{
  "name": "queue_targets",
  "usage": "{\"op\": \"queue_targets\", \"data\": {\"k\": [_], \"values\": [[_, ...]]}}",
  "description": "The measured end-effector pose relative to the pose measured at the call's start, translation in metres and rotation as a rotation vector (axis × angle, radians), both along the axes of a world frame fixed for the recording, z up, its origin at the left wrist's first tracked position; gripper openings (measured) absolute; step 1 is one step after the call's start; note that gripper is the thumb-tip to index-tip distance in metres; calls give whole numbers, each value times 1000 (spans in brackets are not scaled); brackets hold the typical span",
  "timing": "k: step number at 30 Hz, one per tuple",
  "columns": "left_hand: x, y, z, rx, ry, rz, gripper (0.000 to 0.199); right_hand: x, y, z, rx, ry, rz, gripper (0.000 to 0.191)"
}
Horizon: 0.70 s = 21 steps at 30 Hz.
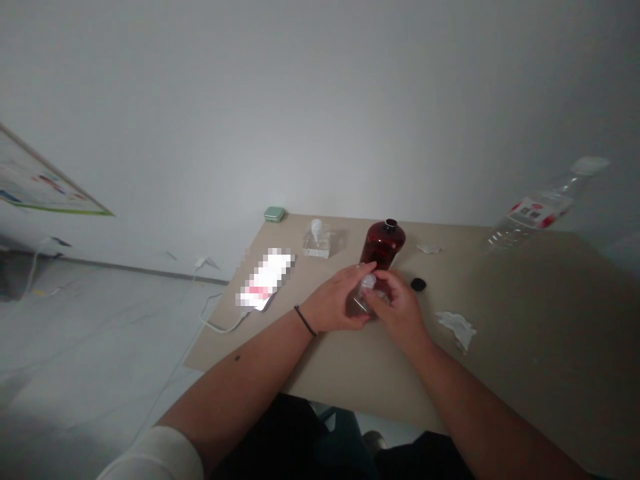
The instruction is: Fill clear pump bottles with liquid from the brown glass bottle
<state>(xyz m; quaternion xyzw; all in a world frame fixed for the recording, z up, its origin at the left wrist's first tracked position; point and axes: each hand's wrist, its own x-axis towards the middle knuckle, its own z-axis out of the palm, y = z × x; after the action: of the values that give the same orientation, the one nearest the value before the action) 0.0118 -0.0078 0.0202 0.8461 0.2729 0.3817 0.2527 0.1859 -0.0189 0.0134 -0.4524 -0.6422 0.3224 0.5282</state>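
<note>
Holding a small clear bottle (360, 305) above the bench (360, 373), the left hand (335, 301) is curling its fingers round the body; the right hand's (406, 312) fingers are bending closely about its pale top (369, 281). The dark red bottle (379, 245) is already standing open, a black cap (419, 285) lying nearby; whether the pale top is needing tightening or loosening, I cannot tell.

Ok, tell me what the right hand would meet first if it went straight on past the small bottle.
Likely the left hand, wrapped around the far side of the clear bottle from the right hand; exact depth is unclear.
</note>
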Motion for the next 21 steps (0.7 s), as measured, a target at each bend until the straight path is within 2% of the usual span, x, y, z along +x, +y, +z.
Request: {"op": "queue_targets", "data": {"k": [5,15,21], "values": [[0,1,0,-11,5,-3,95,-2,1,-5,-75,53,-20,32],[-1,-1,-5,-10,-7,13,97,6,2,-9,-62,107,90,30],[-1,-3,-3,-35,-4,27,95,4,4,-10,-57,73,57,33]]}}
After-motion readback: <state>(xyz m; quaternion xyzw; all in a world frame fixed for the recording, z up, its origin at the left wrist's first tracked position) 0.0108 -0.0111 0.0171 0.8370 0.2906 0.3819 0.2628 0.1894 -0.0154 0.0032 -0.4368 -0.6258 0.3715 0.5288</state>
